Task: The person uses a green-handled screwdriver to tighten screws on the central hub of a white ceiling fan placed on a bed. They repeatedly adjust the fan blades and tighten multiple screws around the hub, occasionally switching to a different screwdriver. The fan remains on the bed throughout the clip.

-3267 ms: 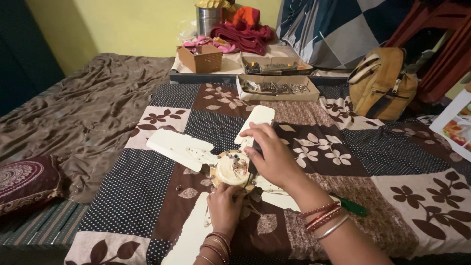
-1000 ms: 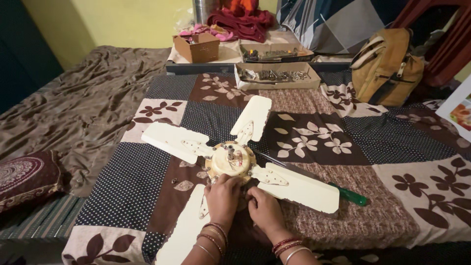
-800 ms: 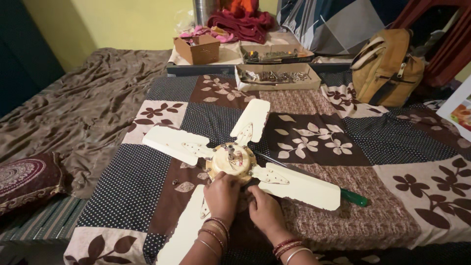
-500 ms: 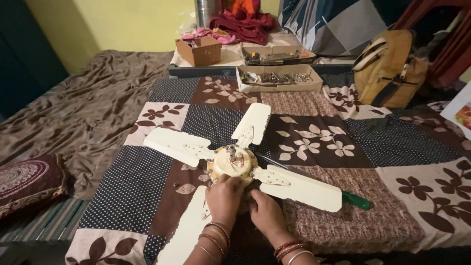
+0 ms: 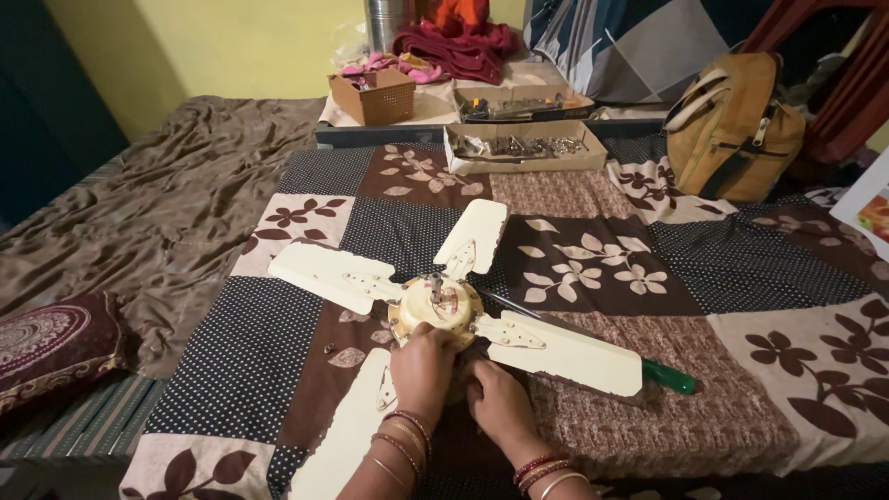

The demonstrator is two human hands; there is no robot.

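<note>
The left hand has its fingers curled over the near edge of the round cream-coloured motor hub of a small four-bladed ceiling fan, gripping it from below. The right hand lies just beside it, fingers bent down against the underside of the hub near the root of the right-hand blade; whether they pinch anything there cannot be told. Bangles ring both wrists.

The fan lies flat on a brown, cream and dotted patchwork bedspread, its four cream blades spread in a cross. A screwdriver with a green handle lies under the right blade, its shaft running toward the hub. Further back on the bed stand an open cardboard tray of metal parts, a small brown box and a tan backpack. A dark red patterned cushion rests at the left.
</note>
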